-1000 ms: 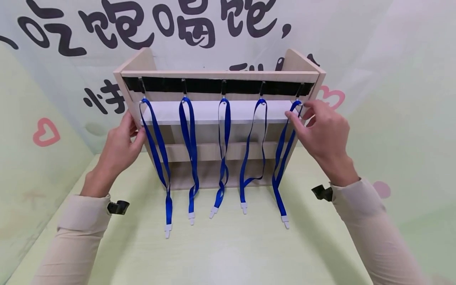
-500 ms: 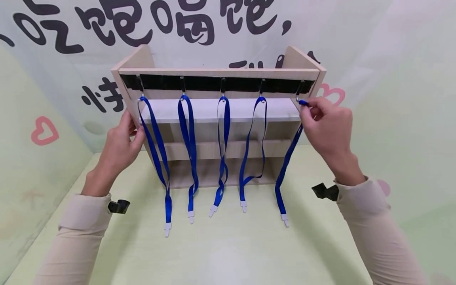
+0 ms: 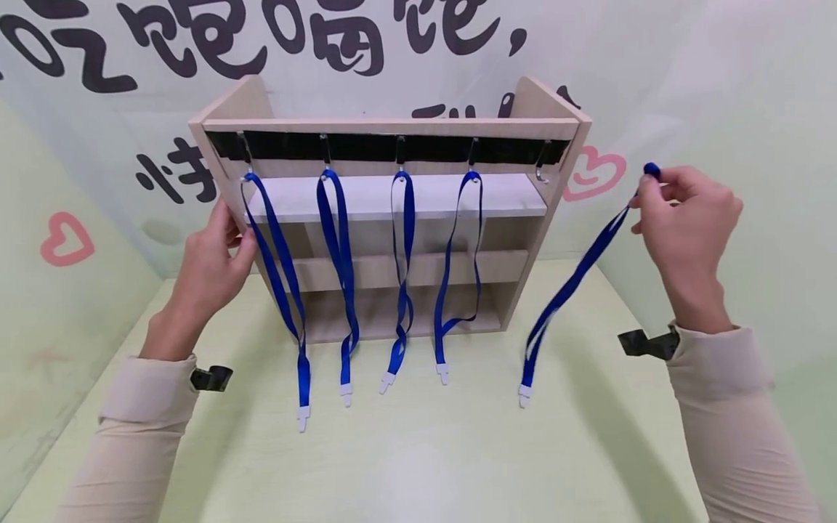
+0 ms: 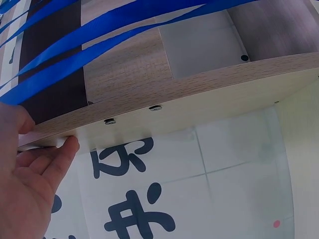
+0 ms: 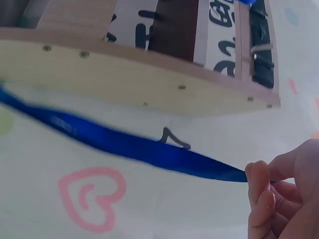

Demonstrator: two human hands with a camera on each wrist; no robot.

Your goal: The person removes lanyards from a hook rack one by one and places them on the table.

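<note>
An open-fronted wooden shelf unit point(image 3: 392, 126) stands between the person's two hands, with a white shelf point(image 3: 373, 197) across its upper opening and a wooden crosspiece point(image 3: 314, 272) below that. Along its top front runs a black strip point(image 3: 366, 150) with five hooks, and four blue lanyards point(image 3: 344, 269) hang from the hooks nearer the left hand, in front of the compartments rather than inside them. The left hand point(image 3: 212, 265) grips the edge of the side panel next to it, thumb and fingers on either side of the board. The right hand point(image 3: 693, 218) pinches the loop end of a fifth lanyard point(image 3: 575, 280) between thumb and fingers; the strap slants down from it toward the shelf unit, its white clip point(image 3: 524, 394) lowest. Half a second earlier this loop was just beside the rightmost hook point(image 3: 543, 156); now the right hand has carried it outward, well apart from that hook, and the strap has swung from nearly upright to a slant. The left hand keeps its hold.
</note>
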